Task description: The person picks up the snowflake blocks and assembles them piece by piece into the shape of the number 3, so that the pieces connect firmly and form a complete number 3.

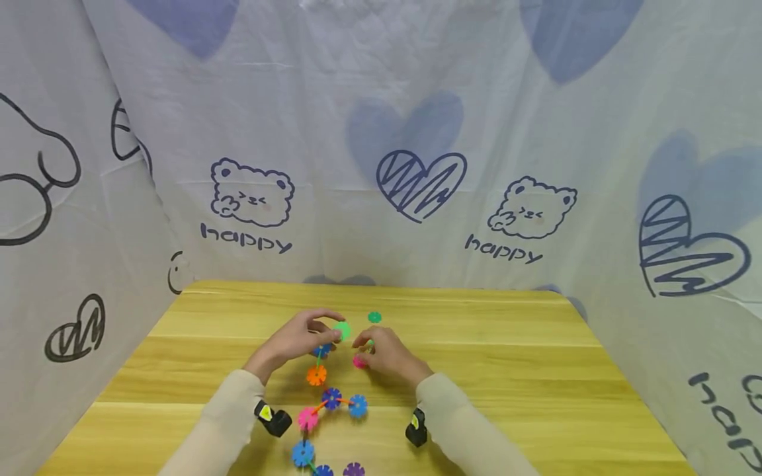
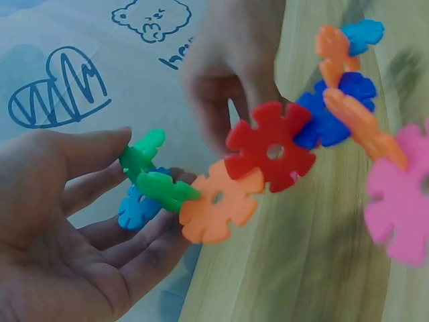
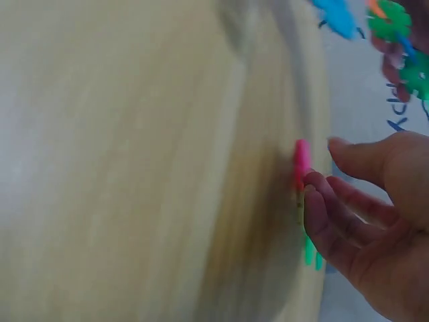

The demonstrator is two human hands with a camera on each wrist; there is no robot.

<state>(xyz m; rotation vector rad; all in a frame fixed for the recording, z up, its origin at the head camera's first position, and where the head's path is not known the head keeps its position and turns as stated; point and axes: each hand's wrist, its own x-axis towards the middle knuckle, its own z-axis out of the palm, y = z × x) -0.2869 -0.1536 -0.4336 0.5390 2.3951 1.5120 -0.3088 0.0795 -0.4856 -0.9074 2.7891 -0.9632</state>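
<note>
My left hand (image 1: 297,338) pinches a green snowflake disc (image 2: 142,151) between thumb and fingers, at one end of a linked chain of plastic discs. A blue disc (image 2: 139,206), another green one (image 2: 166,190), an orange disc (image 2: 221,202) and a red disc (image 2: 273,149) follow along the chain, which runs back toward the body. Over the table, my right hand (image 1: 389,354) has its thumb apart from its loosely bent fingers, and nothing shows between them. Its fingertips are right by a loose pink disc (image 3: 302,162), with green discs (image 3: 310,251) beyond.
A green disc (image 1: 374,317) lies on the wooden table (image 1: 506,357) behind the hands. Nearer the body are the chain's pink disc (image 1: 307,418) and blue disc (image 1: 303,453), plus a purple disc (image 1: 354,470). A printed white curtain (image 1: 333,218) surrounds the table's back and sides.
</note>
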